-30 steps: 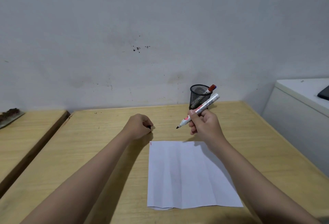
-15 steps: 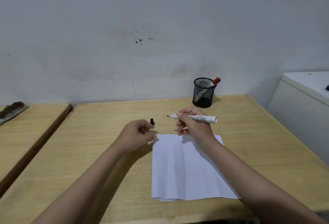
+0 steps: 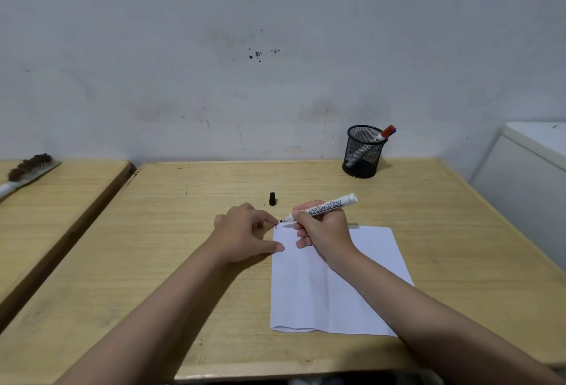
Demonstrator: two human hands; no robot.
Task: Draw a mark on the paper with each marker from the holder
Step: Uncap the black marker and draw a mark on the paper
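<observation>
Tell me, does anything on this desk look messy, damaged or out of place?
Little stands out. The paper is creased from old folds and its near edge curls up. A black cap stands loose on the desk, apart from the marker in the right hand. The wall behind bears dark specks.

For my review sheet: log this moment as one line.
right hand: holds uncapped black marker, tip at paper top-left corner | left hand: steadies paper | black cap: on table | holder: one red-capped marker
</observation>
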